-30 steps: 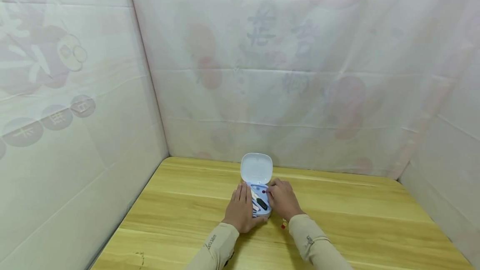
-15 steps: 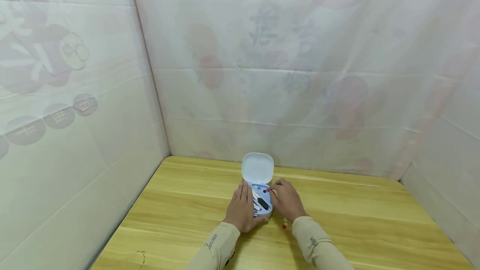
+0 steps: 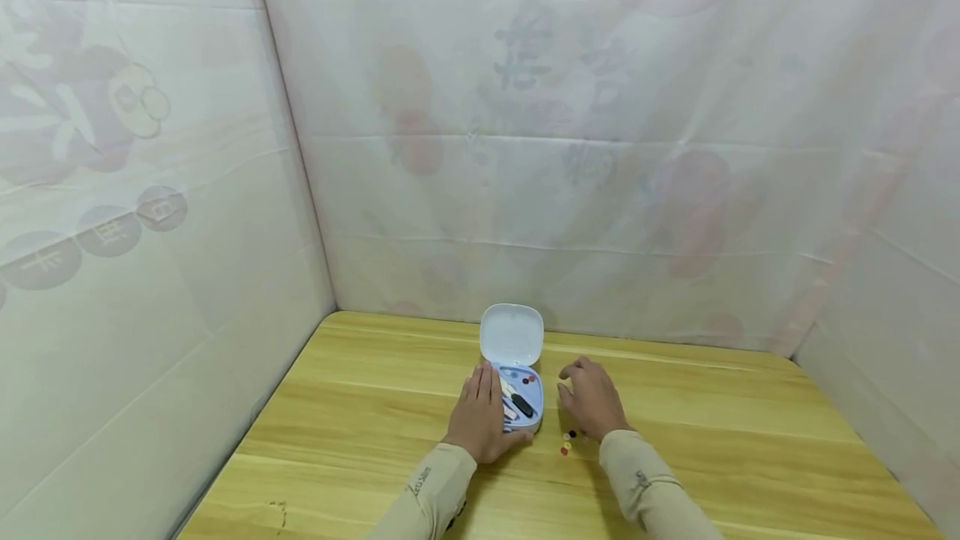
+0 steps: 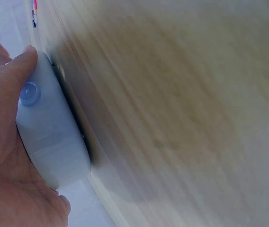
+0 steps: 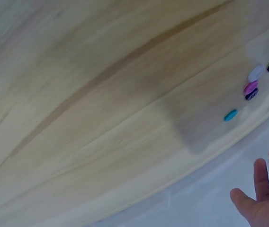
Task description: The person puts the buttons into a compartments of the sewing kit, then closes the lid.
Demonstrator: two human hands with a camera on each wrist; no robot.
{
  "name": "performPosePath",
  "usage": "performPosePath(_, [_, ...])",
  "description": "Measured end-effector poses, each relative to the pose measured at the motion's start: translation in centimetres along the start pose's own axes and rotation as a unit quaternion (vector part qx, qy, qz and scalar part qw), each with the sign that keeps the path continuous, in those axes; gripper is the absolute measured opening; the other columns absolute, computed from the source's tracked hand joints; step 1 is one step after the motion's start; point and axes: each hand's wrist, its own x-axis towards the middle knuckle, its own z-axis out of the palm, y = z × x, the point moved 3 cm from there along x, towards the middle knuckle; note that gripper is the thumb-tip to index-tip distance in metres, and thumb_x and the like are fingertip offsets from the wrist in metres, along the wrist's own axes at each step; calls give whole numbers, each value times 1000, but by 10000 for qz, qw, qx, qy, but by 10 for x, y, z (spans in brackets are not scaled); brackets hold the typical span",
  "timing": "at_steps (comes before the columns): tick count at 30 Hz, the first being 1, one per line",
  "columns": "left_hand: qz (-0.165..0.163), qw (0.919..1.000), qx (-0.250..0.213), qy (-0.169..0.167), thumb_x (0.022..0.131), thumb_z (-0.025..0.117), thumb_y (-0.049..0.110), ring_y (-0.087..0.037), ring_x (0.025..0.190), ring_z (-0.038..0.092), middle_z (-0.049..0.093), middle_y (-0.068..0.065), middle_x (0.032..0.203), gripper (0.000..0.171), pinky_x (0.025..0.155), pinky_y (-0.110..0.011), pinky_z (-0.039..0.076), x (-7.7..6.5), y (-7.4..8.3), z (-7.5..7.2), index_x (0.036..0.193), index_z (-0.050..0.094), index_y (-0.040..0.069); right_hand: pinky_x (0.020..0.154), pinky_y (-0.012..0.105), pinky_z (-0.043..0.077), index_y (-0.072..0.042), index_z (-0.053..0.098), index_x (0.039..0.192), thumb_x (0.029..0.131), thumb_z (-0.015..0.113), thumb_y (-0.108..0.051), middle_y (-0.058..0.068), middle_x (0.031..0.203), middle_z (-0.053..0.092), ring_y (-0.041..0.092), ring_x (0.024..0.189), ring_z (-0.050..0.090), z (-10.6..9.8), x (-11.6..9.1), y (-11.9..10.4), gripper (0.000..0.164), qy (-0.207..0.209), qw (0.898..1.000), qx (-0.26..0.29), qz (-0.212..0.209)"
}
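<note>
A small sewing kit case (image 3: 536, 419) lies on the table with its white lid (image 3: 512, 334) tipped up behind it. Inside its blue tray are a black-handled tool (image 3: 521, 404), partly behind the left hand, and a dark red button (image 3: 526, 382) beside an orange-red button (image 3: 532, 378). My left hand (image 3: 480, 415) holds the case from the left, thumb along the front and fingers reaching over the left edge. To the right of the case my right hand (image 3: 594, 398) hovers with loosely bent, spread fingers and nothing in them. Loose buttons (image 3: 567, 444) lie in front of it.
In the right wrist view, a teal button (image 5: 230, 115), a pink button (image 5: 250, 87) and several others lie scattered on the wooden table (image 3: 360, 440). Printed fabric walls (image 3: 600, 148) enclose its back and sides.
My right hand has drawn away from the case to the right, its fingers parting. An orange-red button, earlier at those fingertips, now lies in the tray. The left hand stays on the case.
</note>
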Motion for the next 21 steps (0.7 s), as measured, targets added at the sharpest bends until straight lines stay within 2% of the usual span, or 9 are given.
performPosePath(9, [-10,10000,33,8,82,53,83,-37,148,31,32,-24,160,117,121,-43,28,0,0,1,154,32,-7,86,50,53,-3,75,90,86,77,-9,11,98,65,32,92,62,-12,-7,8,8,-581,9982,-104,44])
performPosePath(15, [-1,10000,-7,0,82,55,83,-37,148,31,33,-24,159,117,120,-43,29,1,0,1,154,33,-7,88,50,53,-7,76,82,82,78,-8,4,94,65,27,91,62,-17,-13,18,2,-1049,9944,98,-61])
performPosePath(21, [10,10000,-10,-26,83,54,82,-37,149,30,31,-24,160,117,121,-43,28,1,0,0,154,31,-8,85,49,54,-17,77,66,74,75,-1,-6,82,64,19,85,61,-21,-17,24,17,-1270,9907,233,-432])
